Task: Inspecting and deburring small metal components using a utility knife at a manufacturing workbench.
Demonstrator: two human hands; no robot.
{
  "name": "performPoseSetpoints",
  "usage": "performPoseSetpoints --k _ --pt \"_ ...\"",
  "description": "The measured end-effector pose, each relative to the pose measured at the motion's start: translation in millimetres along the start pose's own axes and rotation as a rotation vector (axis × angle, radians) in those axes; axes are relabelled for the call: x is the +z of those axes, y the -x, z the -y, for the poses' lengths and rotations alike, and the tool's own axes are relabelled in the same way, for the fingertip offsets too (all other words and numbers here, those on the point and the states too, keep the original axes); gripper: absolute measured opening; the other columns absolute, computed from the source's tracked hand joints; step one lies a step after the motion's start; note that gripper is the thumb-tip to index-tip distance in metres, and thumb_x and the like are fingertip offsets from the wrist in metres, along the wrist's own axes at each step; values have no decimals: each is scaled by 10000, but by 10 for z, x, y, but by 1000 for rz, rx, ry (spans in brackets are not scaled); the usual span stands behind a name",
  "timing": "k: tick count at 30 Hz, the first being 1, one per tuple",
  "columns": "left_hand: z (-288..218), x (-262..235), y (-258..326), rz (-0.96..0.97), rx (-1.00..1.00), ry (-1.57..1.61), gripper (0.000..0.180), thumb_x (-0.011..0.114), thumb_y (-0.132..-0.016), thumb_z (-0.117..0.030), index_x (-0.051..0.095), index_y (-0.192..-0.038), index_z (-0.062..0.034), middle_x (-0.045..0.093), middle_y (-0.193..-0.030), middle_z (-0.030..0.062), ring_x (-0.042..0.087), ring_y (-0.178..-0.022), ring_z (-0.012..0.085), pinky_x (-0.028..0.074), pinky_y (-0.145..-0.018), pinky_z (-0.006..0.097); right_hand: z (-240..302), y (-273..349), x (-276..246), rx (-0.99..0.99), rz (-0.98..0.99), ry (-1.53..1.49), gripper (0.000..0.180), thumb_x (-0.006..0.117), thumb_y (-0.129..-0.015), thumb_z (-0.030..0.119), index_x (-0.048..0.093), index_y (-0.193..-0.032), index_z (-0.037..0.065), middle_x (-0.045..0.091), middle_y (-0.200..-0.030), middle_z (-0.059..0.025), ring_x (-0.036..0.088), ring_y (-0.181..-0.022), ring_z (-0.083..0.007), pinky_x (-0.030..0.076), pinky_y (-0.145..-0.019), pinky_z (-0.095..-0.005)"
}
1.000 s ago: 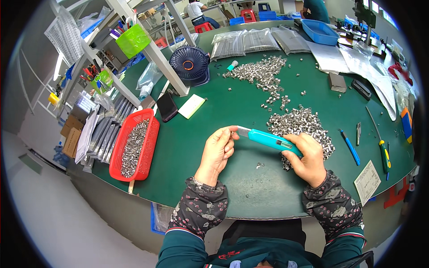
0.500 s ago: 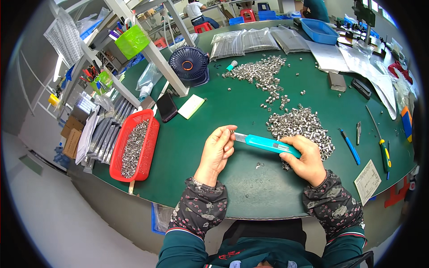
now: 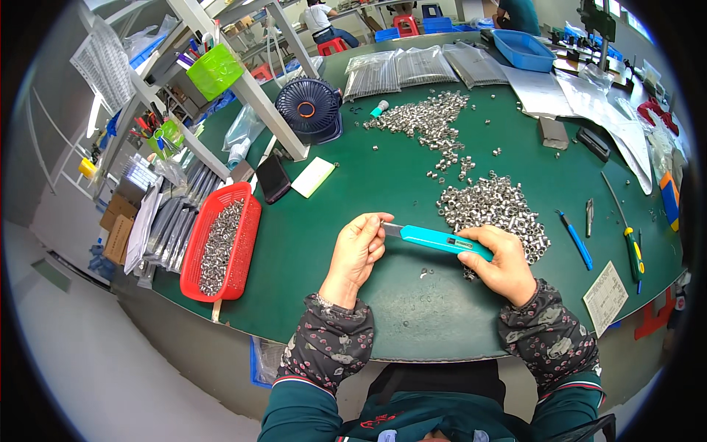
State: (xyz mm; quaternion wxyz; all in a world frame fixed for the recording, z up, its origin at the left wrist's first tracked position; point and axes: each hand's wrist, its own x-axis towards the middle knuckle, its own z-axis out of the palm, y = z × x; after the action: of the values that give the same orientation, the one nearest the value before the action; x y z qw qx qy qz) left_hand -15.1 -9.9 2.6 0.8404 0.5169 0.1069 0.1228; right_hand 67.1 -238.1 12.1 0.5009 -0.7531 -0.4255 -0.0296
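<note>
A teal utility knife (image 3: 442, 241) is gripped by its handle in my right hand (image 3: 502, 259), with its blade pointing left. The blade tip meets the fingertips of my left hand (image 3: 356, 252), whose thumb and forefinger pinch a small metal piece that is mostly hidden; it looks like one of the short ring-shaped parts. Beyond the knife lies a pile of small silvery metal rings (image 3: 492, 208), partly behind my right hand. A second, looser heap of such rings (image 3: 427, 121) spreads farther back. Tiny shavings (image 3: 426, 273) lie on the table below the knife.
A red basket (image 3: 252, 234) of metal parts stands at left. Behind it are a phone (image 3: 273, 178), a yellow-green notepad (image 3: 313, 177) and a dark fan (image 3: 309, 109). On the right lie a blue pen-like tool (image 3: 576, 241), a screwdriver (image 3: 632, 250) and a printed card (image 3: 606, 299).
The knife has tilted slightly and rolled a little in my right hand, its blade moving closer against the left fingertips. Both hands stay in nearly the same place.
</note>
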Motion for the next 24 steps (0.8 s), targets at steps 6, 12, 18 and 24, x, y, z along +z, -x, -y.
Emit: performPoseSetpoints --k 6,12,18,24 --pt "20 -4 -1 8 19 -62 231 478 -900 -197 561 -914 18 459 -626 -15 316 -452 16 245 -374 151 4 2 -5 -12 -7 19 266 657 -698 161 605 -921 25 552 -698 -108 546 -622 -259 432 -570 -336" --pt "21 -4 -3 -55 -20 -107 285 466 -905 -258 552 -838 6 446 -594 -17 297 -421 13 230 -352 155 39 -8 9 -224 -118 235 273 664 -683 150 593 -925 47 509 -662 -101 512 -586 -267 411 -539 -346" --pt "1 22 -2 -96 -42 -74 329 458 -905 -298 535 -792 1 448 -596 -8 300 -415 18 233 -342 154 16 -9 -19 -117 -155 140 276 665 -680 142 592 -929 49 522 -682 -100 524 -604 -266 414 -546 -340" --pt "24 -12 -14 -81 -27 -38 314 458 -904 -297 543 -809 -10 449 -598 -7 310 -422 21 236 -340 155 16 5 14 -120 -64 84 261 661 -688 157 597 -914 45 532 -693 -102 535 -632 -266 424 -573 -348"
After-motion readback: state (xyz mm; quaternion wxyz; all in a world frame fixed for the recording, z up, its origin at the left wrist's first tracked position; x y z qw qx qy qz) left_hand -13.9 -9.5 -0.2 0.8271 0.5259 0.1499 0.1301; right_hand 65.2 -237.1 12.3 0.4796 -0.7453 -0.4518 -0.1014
